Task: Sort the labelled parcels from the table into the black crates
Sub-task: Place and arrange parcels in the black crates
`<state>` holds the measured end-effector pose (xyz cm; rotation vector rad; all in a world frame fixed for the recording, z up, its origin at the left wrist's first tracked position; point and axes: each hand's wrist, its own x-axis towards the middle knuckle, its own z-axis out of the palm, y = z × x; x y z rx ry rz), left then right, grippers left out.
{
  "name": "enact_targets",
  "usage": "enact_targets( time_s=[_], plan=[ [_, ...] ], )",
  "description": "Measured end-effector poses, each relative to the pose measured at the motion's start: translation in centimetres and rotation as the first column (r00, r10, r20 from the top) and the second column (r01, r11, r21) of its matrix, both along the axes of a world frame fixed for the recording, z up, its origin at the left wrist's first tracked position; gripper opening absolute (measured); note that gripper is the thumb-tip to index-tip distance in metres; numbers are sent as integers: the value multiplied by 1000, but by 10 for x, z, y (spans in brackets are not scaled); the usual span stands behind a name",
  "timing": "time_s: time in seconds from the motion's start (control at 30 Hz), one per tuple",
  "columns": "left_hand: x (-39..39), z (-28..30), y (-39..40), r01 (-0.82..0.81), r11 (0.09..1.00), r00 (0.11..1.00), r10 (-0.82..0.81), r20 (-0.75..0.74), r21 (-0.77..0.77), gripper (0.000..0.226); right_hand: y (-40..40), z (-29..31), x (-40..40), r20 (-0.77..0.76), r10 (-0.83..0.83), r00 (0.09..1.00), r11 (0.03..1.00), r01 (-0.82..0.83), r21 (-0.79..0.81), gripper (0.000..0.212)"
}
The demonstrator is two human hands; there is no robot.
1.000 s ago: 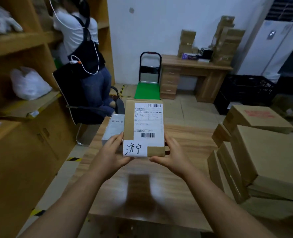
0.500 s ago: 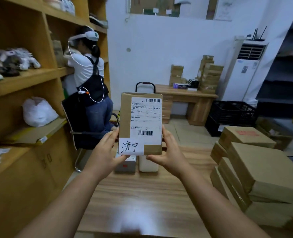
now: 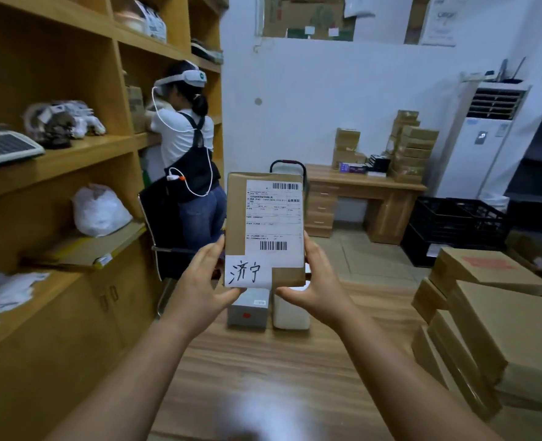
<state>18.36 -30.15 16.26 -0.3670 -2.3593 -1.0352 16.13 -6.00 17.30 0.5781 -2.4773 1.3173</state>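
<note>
Parcel in hand: a brown parcel (image 3: 236, 218) is held upright above the far part of the wooden table (image 3: 263, 370), its printed label facing the person, with a handwritten white slip at its lower left corner.
Left hand: the left hand (image 3: 201, 284) grips the parcel's lower left edge, fingers curled up the side and thumb under the slip.
Right hand: the right hand (image 3: 319, 281) clasps the lower right edge the same way, thumb under the bottom corner.
On the table beyond the parcel: a grey box (image 3: 249, 308) and a white packet (image 3: 290, 313) stand side by side, just below the held parcel.
Right of the table: a leaning stack of flat cardboard parcels (image 3: 501, 329).
Crates: black crates (image 3: 457, 227) sit on the floor well beyond the table, to its far right, beside a wooden desk (image 3: 374, 198).
Left of the table: shelving (image 3: 72, 160), and another person (image 3: 187, 154) facing it.
</note>
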Motion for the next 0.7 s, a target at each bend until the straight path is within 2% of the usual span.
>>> enact_targets(
  time_s=[0.17, 0.33, 0.4, 0.47, 0.57, 0.67, 0.7],
  plan=[
    [3, 2, -31, -194, 980, 980, 193, 41, 32, 95, -41, -2, -46, 21, 205, 979, 979, -205, 4, 119],
    [41, 1, -79, -459, 888, 886, 455, 92, 27, 96, -121, -6, -73, 17, 460, 888, 888, -460, 13, 115],
    [75, -3, -100, -593, 805, 801, 589, 109, 6, 98, -163, -12, -66, 17, 571, 821, 821, -571, 16, 115],
    [120, -9, -117, -723, 691, 683, 717, 138, -11, 101, -210, -19, -47, 35, 699, 715, 715, -699, 16, 111],
    [207, -14, -137, -861, 507, 493, 852, 174, -47, 102, -284, -28, 5, 27, 854, 519, 519, -855, 21, 105],
    [312, -20, -143, -965, 254, 240, 956, 169, -62, 107, -353, -32, 91, 21, 967, 254, 253, -966, 48, 106],
    [326, -17, -142, -970, 235, 220, 959, 176, -65, 107, -362, -31, 104, 37, 972, 233, 233, -972, 4, 108]
  ],
)
